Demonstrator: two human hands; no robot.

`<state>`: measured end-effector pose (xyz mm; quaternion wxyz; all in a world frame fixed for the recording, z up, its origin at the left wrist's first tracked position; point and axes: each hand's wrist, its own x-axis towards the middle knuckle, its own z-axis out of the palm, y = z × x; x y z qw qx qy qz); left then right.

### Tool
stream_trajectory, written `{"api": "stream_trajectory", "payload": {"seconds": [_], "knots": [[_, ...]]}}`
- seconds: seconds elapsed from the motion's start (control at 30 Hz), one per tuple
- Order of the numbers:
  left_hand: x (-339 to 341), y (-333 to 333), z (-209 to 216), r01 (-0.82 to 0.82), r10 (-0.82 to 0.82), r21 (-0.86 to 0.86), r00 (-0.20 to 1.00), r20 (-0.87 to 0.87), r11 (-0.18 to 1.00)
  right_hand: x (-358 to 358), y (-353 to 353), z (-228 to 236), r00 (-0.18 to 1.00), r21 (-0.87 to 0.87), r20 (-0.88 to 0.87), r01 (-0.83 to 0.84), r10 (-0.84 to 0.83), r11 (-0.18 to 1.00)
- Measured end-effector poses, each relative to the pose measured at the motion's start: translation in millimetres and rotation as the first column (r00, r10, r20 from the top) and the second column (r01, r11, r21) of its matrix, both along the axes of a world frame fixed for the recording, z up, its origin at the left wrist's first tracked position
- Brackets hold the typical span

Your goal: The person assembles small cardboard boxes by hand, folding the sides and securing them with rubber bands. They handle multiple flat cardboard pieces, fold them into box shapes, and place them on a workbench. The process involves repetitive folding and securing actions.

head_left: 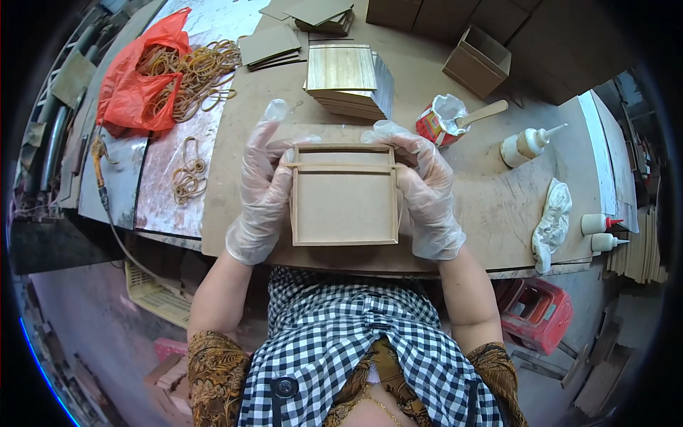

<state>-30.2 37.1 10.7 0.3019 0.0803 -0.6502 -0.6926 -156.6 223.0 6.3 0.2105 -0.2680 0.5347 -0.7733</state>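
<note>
A shallow, light-brown fibreboard box (345,210) is held between my two hands over the near part of the table, its open face toward me. A tan rubber band (341,169) runs across it near the far edge. My left hand (257,186), in a clear plastic glove, is closed on the box's left side; thumb near the band's end, index finger stretched up and away. My right hand (430,186), gloved alike, grips the right side with its thumb by the band's other end. The fingers behind the box are partly hidden.
Beyond the box stands a stack of wood panels (341,67). Rubber bands (206,71) spill from a red plastic bag (142,85) at left. To the right are a glue tub (437,117) with a brush, a squeeze bottle (525,147), and a crumpled cloth (553,224). Boxes (478,62) stand far right.
</note>
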Motion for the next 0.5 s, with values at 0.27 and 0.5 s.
{"api": "stream_trajectory", "payload": {"seconds": [0.27,0.5], "knots": [[-8,-12,-7,0.093,-0.141,0.475,0.988,0.064,0.875,3,-16,9,0.962,-0.021,0.224,0.167,-0.158,0.986],[-12,-10,-3,0.141,-0.177,0.722,0.984,-0.027,0.677,14,-26,16,0.918,0.028,0.274,0.291,-0.287,0.956]]}}
